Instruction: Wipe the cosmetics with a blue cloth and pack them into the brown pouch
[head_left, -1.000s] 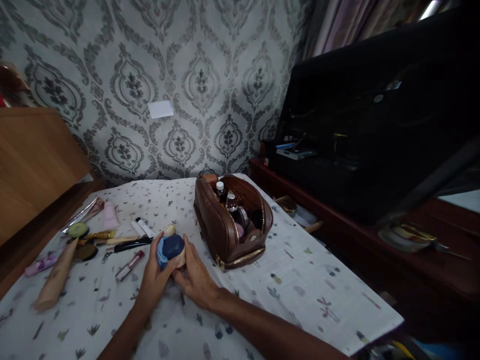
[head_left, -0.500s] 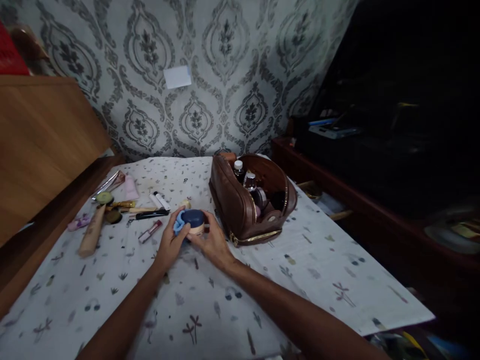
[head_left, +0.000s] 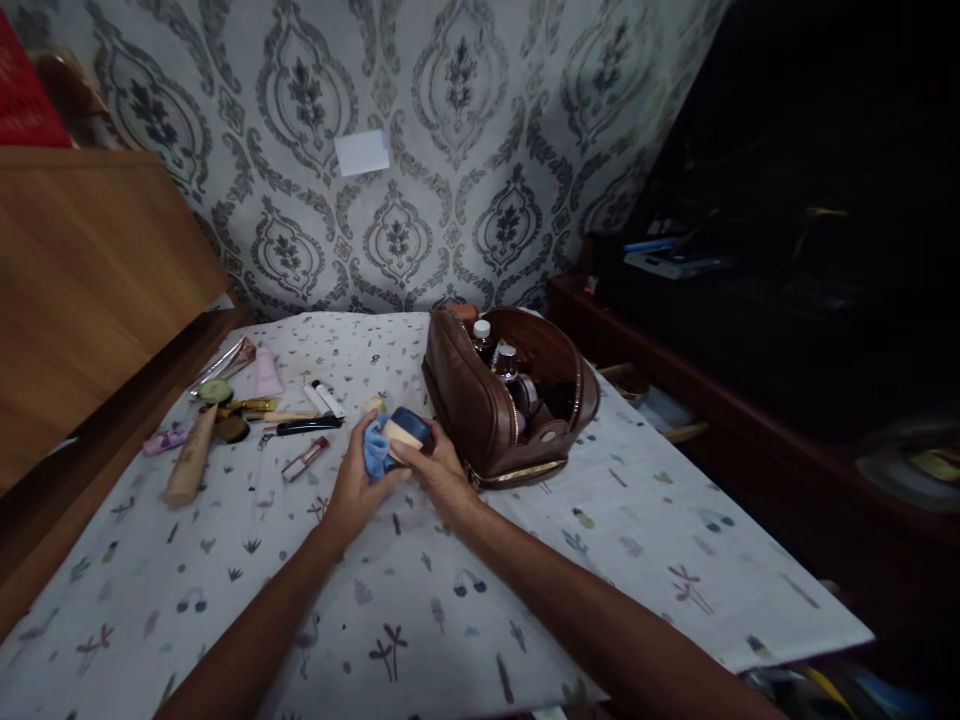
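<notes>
the right hand (head_left: 439, 472) grips a small round jar (head_left: 409, 432) with a dark blue lid, its fingers (head_left: 417, 458) wrapped around the pale body so the jar tilts on its side just above the desk (head_left: 600, 540). the left hand (head_left: 358, 488) presses a light blue cloth (head_left: 375, 450) against the jar's near side, fingers clenched on the cloth. jar, cloth and both sets of fingers touch one another.

just to the right of the fingers stands a brown leather bag (head_left: 487, 410), unzipped and open at the top, with small bottles (head_left: 482, 338) upright inside. its side lies close to the right hand, though whether they touch cannot be told.

to the left of the fingers, a scatter of make-up items lies on the patterned cloth of the desk: a red-tipped tube (head_left: 304, 459) near the left hand, a black pencil (head_left: 304, 427) beyond it, a white stick (head_left: 324, 397), a pink tube (head_left: 267, 371), and further off a long beige tube (head_left: 191, 462) and a green round lid (head_left: 215, 391). behind the fingers hangs patterned wallpaper (head_left: 450, 150).
</notes>
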